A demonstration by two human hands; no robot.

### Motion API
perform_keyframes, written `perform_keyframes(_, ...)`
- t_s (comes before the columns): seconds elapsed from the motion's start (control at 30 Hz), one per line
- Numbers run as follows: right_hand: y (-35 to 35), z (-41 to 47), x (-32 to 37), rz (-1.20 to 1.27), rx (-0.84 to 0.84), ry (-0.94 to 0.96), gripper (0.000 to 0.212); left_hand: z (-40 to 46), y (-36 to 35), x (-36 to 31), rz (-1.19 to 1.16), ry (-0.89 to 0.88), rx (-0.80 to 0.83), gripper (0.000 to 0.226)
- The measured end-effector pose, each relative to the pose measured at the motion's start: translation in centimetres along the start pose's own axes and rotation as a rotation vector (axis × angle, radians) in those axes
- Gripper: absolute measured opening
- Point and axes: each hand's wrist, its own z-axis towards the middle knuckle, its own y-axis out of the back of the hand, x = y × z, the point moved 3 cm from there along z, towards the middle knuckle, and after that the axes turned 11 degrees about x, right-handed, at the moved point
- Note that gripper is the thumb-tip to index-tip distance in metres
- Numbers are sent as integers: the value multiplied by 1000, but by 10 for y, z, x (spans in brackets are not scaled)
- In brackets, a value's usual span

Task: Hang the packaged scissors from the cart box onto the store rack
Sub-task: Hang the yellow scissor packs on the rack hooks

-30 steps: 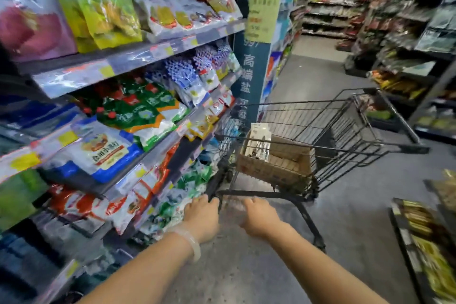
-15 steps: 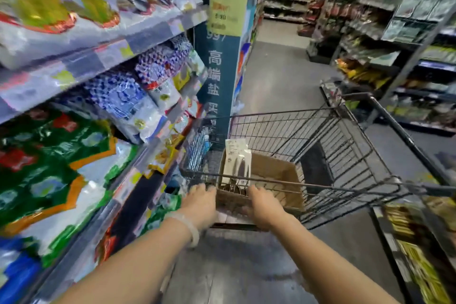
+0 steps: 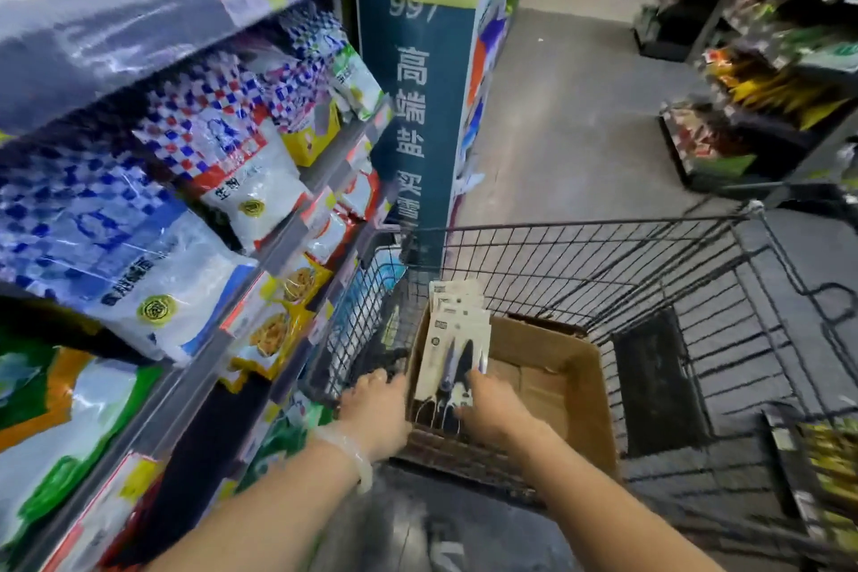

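Observation:
Several packaged scissors (image 3: 457, 341), on white cards with dark blades, stand upright at the left end of an open cardboard box (image 3: 578, 367). The box rides in a black wire cart (image 3: 603, 225). My left hand (image 3: 377, 413) is closed over the cart's near rim, just left of the box. My right hand (image 3: 493, 409) grips the same rim in front of the box, its fingertips right by the bottom of the front scissors pack. No hanging rack for scissors is in sight.
Shelves of bagged food (image 3: 153, 218) run close along the cart's left side. A blue sign pillar (image 3: 418, 116) with a green price card stands just ahead of the cart's left corner. The grey aisle floor (image 3: 571, 107) stretches ahead, with more shelving (image 3: 752, 98) on the right.
The cart and I have rolled forward along the left shelves toward the blue pillar. My view has dropped closer over the box. Both hands have stayed on the cart's near rim.

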Motion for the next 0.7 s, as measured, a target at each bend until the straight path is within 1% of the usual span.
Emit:
perform_keyframes(0.1,1,48,-20,48,116,-20,44,45,2,-8,-24,29,91,62)
perform_keyframes(0.17,-1,77,-35,168,185,-55,43,72,2,-13,-73,43,130,58)
perform_keyframes(0.23,-5,103,-50,351,217,-113,42,94,-3,-15,-163,64,173,59)
perform_keyframes(0.27,-6,114,-55,432,222,-141,44,104,-5,-16,-210,72,191,59)
perform_keyframes(0.33,-7,138,-65,511,211,-165,56,122,-11,-15,-285,86,208,56)
perform_keyframes(0.43,-11,169,-73,742,151,-150,71,144,-18,-13,-362,118,225,57)
perform_keyframes(0.5,-18,185,-78,833,95,-181,75,155,-20,-12,-413,149,238,59)
perform_keyframes(0.53,-22,191,-81,866,57,-205,71,159,-20,-12,-441,161,236,58)
perform_keyframes(0.6,-25,199,-87,923,-12,-257,54,166,-21,-10,-486,182,217,54)
perform_keyframes(0.67,-27,200,-91,932,-27,-263,37,168,-23,-10,-529,208,207,52)
perform_keyframes(0.7,-26,198,-90,921,-15,-246,32,167,-24,-11,-562,222,215,51)
